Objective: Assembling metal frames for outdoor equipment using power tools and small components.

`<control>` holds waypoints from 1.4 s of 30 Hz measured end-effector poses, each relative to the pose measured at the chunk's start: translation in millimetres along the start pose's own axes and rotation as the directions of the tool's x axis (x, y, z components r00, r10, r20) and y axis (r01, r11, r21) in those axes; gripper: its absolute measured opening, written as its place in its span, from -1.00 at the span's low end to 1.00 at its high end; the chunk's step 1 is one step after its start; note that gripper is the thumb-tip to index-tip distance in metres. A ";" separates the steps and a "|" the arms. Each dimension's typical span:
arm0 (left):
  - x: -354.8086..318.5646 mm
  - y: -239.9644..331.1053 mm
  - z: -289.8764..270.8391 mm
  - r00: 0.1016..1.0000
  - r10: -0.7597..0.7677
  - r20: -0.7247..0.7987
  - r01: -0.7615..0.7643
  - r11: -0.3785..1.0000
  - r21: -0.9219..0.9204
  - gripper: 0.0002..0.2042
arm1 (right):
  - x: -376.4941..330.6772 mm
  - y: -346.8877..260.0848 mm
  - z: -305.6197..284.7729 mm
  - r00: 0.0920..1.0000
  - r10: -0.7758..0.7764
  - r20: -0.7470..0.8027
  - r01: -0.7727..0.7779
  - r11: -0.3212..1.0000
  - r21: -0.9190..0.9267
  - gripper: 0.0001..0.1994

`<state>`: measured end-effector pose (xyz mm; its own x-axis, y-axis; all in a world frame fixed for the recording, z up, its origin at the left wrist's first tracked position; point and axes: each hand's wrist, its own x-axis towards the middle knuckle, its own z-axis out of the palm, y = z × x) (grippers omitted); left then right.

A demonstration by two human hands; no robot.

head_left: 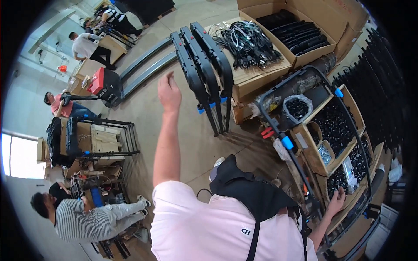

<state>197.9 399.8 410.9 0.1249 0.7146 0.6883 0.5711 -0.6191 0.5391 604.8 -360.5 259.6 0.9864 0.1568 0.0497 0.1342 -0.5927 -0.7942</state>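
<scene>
My left hand (169, 90) is raised out in front with its fingers loosely extended and nothing in them. Just to its right stand several black folding frames (201, 56) with blue clips, leaning side by side. Low on the right, my right hand (336, 202) reaches to the edge of a wooden bin of small black parts (337, 179). Its fingertips are drawn together there; whatever they hold is too small to make out. A black tubular frame (300, 167) with blue clips lies across the bins beside this hand.
Bundled black cables (252, 43) sit on cardboard boxes, beside an open carton (300, 32) of black parts. A lined bucket (297, 108) stands near the bins. A red pallet jack (105, 87) is at left. Several other people work on the left, one in a striped shirt (82, 219).
</scene>
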 end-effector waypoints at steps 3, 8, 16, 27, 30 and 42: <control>64.1 -44.0 19.9 0.950 0.254 0.181 -0.280 0.951 0.133 -0.57 | -46.1 -41.4 43.5 0.996 -0.029 -0.088 0.037 0.995 0.096 -0.66; 114.4 -63.7 65.8 0.771 0.506 0.388 -0.536 0.844 -0.036 -0.44 | -142.7 -164.6 110.0 0.999 -0.039 -0.024 0.036 0.995 -0.089 -0.77; 110.7 -88.4 63.9 0.697 0.443 0.564 -0.418 0.890 -0.182 -0.13 | -173.6 -214.6 131.3 0.986 0.130 -0.103 -0.142 0.982 -0.121 -0.81; 79.1 -1.4 30.6 0.878 0.252 0.407 -0.158 0.955 -0.249 -0.64 | -69.6 -111.0 18.6 0.879 0.280 -0.385 -0.406 0.864 -0.297 -0.68; 18.5 61.4 33.6 0.835 0.412 0.364 -0.297 0.895 -0.332 -0.75 | -26.5 -65.6 -4.0 0.859 0.308 -0.408 -0.444 0.846 -0.295 -0.69; -212.1 354.2 107.2 0.118 0.660 0.742 -0.132 0.751 -0.647 -0.76 | 236.2 79.2 -17.6 0.916 0.336 -0.218 -0.393 0.859 -0.328 -0.59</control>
<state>460.6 63.8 403.8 0.9937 -0.0825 0.0762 -0.1121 -0.7701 0.6280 850.1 -384.4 219.1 0.9697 -0.2275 -0.0892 -0.2410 -0.8297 -0.5036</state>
